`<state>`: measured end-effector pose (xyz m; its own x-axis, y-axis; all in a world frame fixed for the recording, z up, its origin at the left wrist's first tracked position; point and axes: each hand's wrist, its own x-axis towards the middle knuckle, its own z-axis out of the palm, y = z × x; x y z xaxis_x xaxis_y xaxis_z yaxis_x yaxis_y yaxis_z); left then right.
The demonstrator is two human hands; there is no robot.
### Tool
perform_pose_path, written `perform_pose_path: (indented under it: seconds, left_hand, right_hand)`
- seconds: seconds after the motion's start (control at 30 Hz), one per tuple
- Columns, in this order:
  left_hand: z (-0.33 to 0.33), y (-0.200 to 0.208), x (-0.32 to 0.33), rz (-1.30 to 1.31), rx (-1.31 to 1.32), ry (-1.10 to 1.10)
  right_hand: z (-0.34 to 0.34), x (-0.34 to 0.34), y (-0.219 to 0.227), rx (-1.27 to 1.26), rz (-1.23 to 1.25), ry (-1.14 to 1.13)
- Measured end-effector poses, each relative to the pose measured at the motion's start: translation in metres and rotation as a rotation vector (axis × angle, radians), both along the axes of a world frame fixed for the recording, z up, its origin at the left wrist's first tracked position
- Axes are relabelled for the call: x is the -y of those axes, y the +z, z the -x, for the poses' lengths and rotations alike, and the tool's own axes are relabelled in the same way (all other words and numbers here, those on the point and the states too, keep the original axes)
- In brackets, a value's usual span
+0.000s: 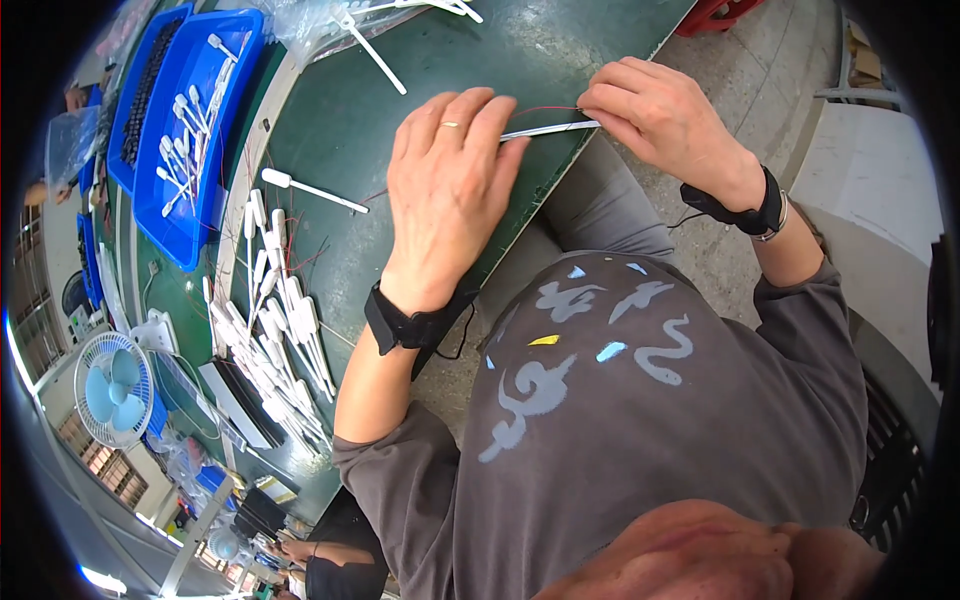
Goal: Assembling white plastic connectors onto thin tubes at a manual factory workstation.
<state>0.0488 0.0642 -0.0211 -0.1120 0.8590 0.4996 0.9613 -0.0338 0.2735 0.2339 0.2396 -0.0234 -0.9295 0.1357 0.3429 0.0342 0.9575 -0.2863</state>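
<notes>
My left hand (445, 190) is closed over one end of a thin white stick (548, 130), above the green tabletop (330, 140). Its palm and fingers hide whatever lies beneath them. At the other end of the stick, my right hand (655, 115) pinches the tip just past the table edge. A fine red wire (545, 108) arcs between the two hands beside the stick. Left of my left hand lies a loose white stick with a wider head (315, 190). A big heap of similar white sticks (270, 330) with thin red wires sits further left.
Blue trays (225, 150) at the far left hold more white sticks and small dark parts. A clear plastic bag (305, 30) and another white stick (375, 55) lie toward the back. A fan (115, 390) stands at the left; another person's arm (335, 553) shows lower left.
</notes>
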Motion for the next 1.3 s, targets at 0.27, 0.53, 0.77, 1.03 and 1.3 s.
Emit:
perform_pose_path:
  seconds: [0.27,0.53,0.77,1.03,1.3]
  left_hand:
    - [-0.018,-0.010,-0.035,-0.025,0.116,-0.093]
    - [-0.012,-0.016,-0.032,0.007,0.284,-0.060]
    - [-0.004,-0.022,-0.023,0.082,0.397,0.006]
    - [-0.004,-0.021,-0.021,0.074,0.348,-0.014]
    - [0.006,-0.016,-0.009,0.081,0.352,-0.010]
  right_hand:
    - [0.008,0.003,0.011,-0.044,0.011,-0.050]
    - [0.007,-0.008,0.017,0.000,0.001,0.043]
    - [-0.005,-0.013,0.007,0.037,0.035,-0.013]
    - [0.020,0.038,-0.013,-0.289,0.168,-0.160]
    - [0.018,0.038,-0.025,-0.251,0.164,-0.105]
